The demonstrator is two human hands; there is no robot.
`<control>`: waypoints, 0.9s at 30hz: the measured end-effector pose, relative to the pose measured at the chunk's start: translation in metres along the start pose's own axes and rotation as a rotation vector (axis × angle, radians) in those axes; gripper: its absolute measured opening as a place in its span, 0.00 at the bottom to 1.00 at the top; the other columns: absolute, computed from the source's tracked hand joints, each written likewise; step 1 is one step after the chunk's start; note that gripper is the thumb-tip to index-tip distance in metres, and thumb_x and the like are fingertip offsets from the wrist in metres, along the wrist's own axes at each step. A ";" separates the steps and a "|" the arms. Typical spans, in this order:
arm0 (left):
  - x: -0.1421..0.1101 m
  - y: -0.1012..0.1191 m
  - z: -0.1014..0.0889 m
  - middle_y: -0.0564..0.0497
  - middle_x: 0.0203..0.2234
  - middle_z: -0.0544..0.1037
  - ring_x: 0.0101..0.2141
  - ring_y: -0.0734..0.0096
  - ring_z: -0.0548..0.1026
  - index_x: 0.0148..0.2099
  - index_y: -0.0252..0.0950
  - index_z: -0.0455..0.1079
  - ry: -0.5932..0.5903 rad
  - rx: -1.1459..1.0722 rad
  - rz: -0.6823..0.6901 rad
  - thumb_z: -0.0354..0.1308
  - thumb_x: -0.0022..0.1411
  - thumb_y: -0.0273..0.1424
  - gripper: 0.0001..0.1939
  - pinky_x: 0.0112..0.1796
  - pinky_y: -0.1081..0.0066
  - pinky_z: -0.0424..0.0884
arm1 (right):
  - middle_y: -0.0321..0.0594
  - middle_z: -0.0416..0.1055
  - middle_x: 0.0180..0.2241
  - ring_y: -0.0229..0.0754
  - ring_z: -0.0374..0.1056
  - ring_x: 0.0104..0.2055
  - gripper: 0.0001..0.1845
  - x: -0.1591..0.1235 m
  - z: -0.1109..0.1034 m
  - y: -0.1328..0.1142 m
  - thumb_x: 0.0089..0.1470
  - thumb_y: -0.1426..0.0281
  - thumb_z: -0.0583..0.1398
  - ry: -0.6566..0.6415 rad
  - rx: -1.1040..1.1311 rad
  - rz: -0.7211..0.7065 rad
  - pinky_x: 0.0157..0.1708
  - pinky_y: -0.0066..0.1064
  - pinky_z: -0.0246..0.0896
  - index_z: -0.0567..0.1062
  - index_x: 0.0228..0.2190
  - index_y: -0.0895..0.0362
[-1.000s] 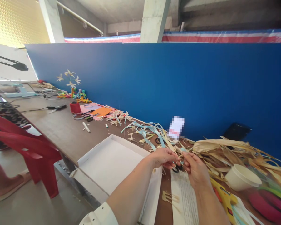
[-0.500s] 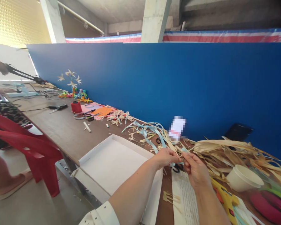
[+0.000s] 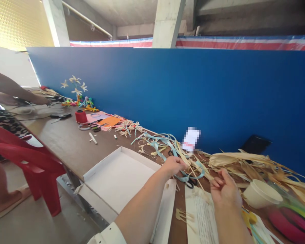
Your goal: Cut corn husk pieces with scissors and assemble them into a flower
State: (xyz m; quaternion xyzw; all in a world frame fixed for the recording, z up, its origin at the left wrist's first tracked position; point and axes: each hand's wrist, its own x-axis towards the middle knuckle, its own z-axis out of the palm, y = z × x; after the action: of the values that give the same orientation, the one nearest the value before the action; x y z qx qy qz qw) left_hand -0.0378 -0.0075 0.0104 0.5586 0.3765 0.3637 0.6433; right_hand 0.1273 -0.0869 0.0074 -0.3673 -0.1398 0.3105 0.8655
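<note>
My left hand (image 3: 174,166) is closed in a pinch above the right edge of the white box lid; what lies between its fingertips is too small to make out. To its right, my right hand (image 3: 226,189) is closed, palm partly turned up, with its fingertips on a pale husk strip (image 3: 206,173). Between the hands, a light-blue ribbon (image 3: 200,169) loops over the table. Black-handled scissors (image 3: 190,184) lie just below it. More blue ribbons and pale strips (image 3: 156,144) are heaped beyond my left hand.
A white box lid (image 3: 122,179) lies left of my arm, and a printed sheet (image 3: 199,217) between my forearms. Dried husks (image 3: 244,162), a cream cup (image 3: 263,193) and a pink object (image 3: 289,220) are at right. A person's arm (image 3: 17,88) reaches over the far left, beside a red chair (image 3: 35,166).
My hands have moved apart: the left slightly left, the right to the right and downward with the strip. At far left, the other person's arm now reaches farther over the table.
</note>
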 end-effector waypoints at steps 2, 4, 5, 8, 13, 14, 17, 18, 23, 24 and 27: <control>0.005 0.001 -0.006 0.55 0.16 0.67 0.17 0.83 0.57 0.25 0.31 0.70 0.131 -0.097 0.009 0.65 0.42 0.35 0.12 0.20 0.78 0.53 | 0.28 0.67 0.24 0.22 0.49 0.15 0.13 0.000 0.000 -0.001 0.35 0.73 0.69 0.007 0.002 -0.011 0.11 0.15 0.46 0.71 0.25 0.58; 0.009 0.003 -0.010 0.55 0.17 0.67 0.17 0.84 0.55 0.26 0.31 0.70 0.215 -0.198 0.040 0.64 0.45 0.37 0.13 0.19 0.78 0.51 | 0.28 0.67 0.24 0.22 0.49 0.15 0.14 0.000 0.000 -0.001 0.34 0.73 0.69 0.017 -0.003 -0.018 0.11 0.15 0.46 0.71 0.25 0.58; 0.009 0.003 -0.012 0.55 0.18 0.67 0.17 0.84 0.54 0.27 0.31 0.71 0.238 -0.221 0.061 0.63 0.47 0.38 0.14 0.19 0.78 0.50 | 0.29 0.67 0.24 0.22 0.49 0.15 0.14 -0.001 0.001 -0.001 0.34 0.73 0.70 0.022 -0.012 -0.023 0.11 0.15 0.46 0.71 0.25 0.58; 0.009 0.002 -0.013 0.54 0.18 0.68 0.17 0.83 0.55 0.27 0.31 0.72 0.298 -0.098 0.104 0.58 0.52 0.42 0.16 0.20 0.76 0.52 | 0.31 0.69 0.26 0.23 0.51 0.16 0.14 -0.005 0.005 0.001 0.33 0.72 0.70 0.007 -0.081 -0.029 0.11 0.16 0.45 0.71 0.24 0.58; 0.006 -0.004 -0.008 0.52 0.25 0.71 0.26 0.75 0.66 0.35 0.35 0.76 0.399 0.321 0.252 0.55 0.56 0.37 0.13 0.31 0.75 0.63 | 0.36 0.72 0.30 0.24 0.52 0.18 0.16 -0.013 0.010 0.011 0.33 0.66 0.71 -0.096 -0.275 0.051 0.11 0.16 0.46 0.75 0.26 0.59; 0.005 -0.005 -0.006 0.50 0.32 0.73 0.29 0.75 0.67 0.42 0.37 0.75 0.384 0.363 0.297 0.55 0.55 0.33 0.13 0.34 0.74 0.64 | 0.37 0.73 0.31 0.24 0.53 0.18 0.17 -0.014 0.011 0.012 0.33 0.65 0.71 -0.118 -0.313 0.067 0.12 0.16 0.46 0.76 0.27 0.59; 0.003 -0.005 -0.003 0.48 0.42 0.72 0.32 0.74 0.69 0.55 0.40 0.68 0.266 0.380 0.343 0.55 0.54 0.29 0.24 0.39 0.74 0.65 | 0.38 0.74 0.31 0.26 0.54 0.18 0.19 -0.016 0.011 0.017 0.33 0.63 0.71 -0.188 -0.414 0.108 0.12 0.17 0.47 0.76 0.29 0.58; 0.002 -0.004 -0.002 0.48 0.41 0.73 0.32 0.74 0.69 0.53 0.38 0.69 0.205 0.350 0.334 0.55 0.55 0.30 0.22 0.39 0.73 0.65 | 0.37 0.73 0.29 0.26 0.54 0.18 0.19 -0.016 0.011 0.017 0.34 0.62 0.71 -0.214 -0.452 0.116 0.12 0.17 0.46 0.76 0.28 0.58; -0.005 0.003 0.004 0.50 0.29 0.75 0.30 0.74 0.70 0.37 0.33 0.76 -0.058 0.100 0.286 0.58 0.53 0.41 0.17 0.34 0.74 0.66 | 0.33 0.68 0.20 0.26 0.50 0.16 0.18 -0.020 0.012 0.019 0.38 0.59 0.69 -0.350 -0.629 0.118 0.14 0.19 0.41 0.76 0.28 0.59; -0.006 0.003 0.005 0.51 0.27 0.75 0.28 0.75 0.70 0.37 0.33 0.75 -0.082 0.070 0.266 0.59 0.52 0.41 0.17 0.32 0.75 0.66 | 0.33 0.67 0.19 0.27 0.49 0.16 0.18 -0.022 0.013 0.019 0.38 0.58 0.69 -0.382 -0.658 0.117 0.14 0.19 0.41 0.76 0.28 0.59; -0.006 0.003 0.005 0.52 0.24 0.74 0.25 0.77 0.69 0.35 0.32 0.74 -0.094 0.029 0.212 0.62 0.49 0.38 0.15 0.29 0.75 0.65 | 0.31 0.62 0.15 0.28 0.47 0.16 0.19 -0.027 0.015 0.019 0.39 0.57 0.68 -0.504 -0.742 0.120 0.14 0.21 0.38 0.77 0.28 0.59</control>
State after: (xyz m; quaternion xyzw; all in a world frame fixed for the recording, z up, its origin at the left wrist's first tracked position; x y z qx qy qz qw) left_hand -0.0357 -0.0145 0.0145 0.6210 0.2896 0.3977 0.6102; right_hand 0.0914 -0.0853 0.0035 -0.5731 -0.4265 0.3688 0.5947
